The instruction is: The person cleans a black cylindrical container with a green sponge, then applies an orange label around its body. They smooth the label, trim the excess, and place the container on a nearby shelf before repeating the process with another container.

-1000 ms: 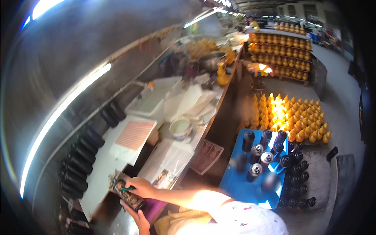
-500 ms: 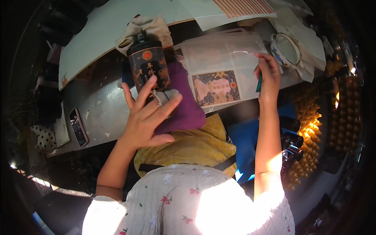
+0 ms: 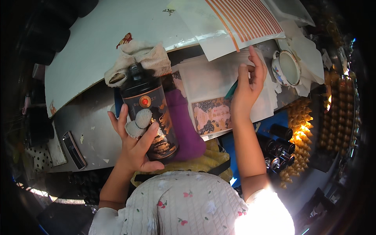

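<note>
A black bottle (image 3: 156,105) with gold designs and a red round emblem leans on a purple cloth pad (image 3: 186,125), its neck against a whitish cloth bundle (image 3: 150,58). My left hand (image 3: 135,145) lies with spread fingers along the bottle's lower left side. A grey-white knitted cover (image 3: 141,122) wraps one of its fingers. My right hand (image 3: 248,84) is over a stack of clear sheets (image 3: 215,74), index finger extended, with a flat green piece (image 3: 232,90) tucked in the hand. A patterned pink-and-dark label (image 3: 211,115) lies on the sheets, beside the right wrist.
An orange-striped sheet (image 3: 250,19) lies on the white board (image 3: 156,23) at the back. A white enamel mug (image 3: 286,68) stands at right. A phone (image 3: 74,150) lies on the left. Dark bottles (image 3: 278,147) and gold studded objects (image 3: 301,133) are at lower right.
My left hand has shifted down along the bottle, showing more of its front. My right hand has moved left over the sheets with the green piece. The whole view has shifted.
</note>
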{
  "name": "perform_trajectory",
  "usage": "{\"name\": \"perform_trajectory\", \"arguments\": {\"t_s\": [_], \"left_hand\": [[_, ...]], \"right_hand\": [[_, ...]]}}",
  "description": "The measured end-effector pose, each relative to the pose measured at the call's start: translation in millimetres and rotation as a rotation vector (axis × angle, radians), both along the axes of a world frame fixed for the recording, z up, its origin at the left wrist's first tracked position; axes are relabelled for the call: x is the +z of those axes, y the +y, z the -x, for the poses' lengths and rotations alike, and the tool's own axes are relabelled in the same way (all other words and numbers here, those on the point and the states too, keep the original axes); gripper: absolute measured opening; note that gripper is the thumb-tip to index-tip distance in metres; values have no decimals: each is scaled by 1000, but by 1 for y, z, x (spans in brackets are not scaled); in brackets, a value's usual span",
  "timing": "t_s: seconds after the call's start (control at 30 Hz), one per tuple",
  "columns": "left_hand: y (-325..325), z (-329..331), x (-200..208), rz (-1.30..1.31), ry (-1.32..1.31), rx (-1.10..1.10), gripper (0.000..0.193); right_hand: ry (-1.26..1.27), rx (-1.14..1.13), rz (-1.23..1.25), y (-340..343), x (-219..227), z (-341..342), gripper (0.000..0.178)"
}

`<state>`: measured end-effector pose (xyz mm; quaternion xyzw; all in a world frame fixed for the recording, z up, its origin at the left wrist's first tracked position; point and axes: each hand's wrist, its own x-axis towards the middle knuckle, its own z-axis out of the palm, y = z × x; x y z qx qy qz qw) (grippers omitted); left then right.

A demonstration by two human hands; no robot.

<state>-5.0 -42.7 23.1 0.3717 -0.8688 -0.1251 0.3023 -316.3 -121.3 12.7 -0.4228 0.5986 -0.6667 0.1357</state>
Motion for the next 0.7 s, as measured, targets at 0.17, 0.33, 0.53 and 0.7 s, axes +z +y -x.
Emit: {"name": "perform_trajectory", "arguments": {"t_s": [0.17,0.33,0.53,0.7], "left_hand": [[12,-2,-3,-41,64,-4,91],[25,-3,-7,-70,122,34,110],[21,4,-18,-319,173,83,129],[19,3,-22,-312,225,57,131]], "right_hand": [[-1004,48,-175,-33,26,-27,20],[-723,-129,-58,4,22,-24,9],[-356,127,215,69,63,14,4],[-120,256,241,100,99,35,8]]}}
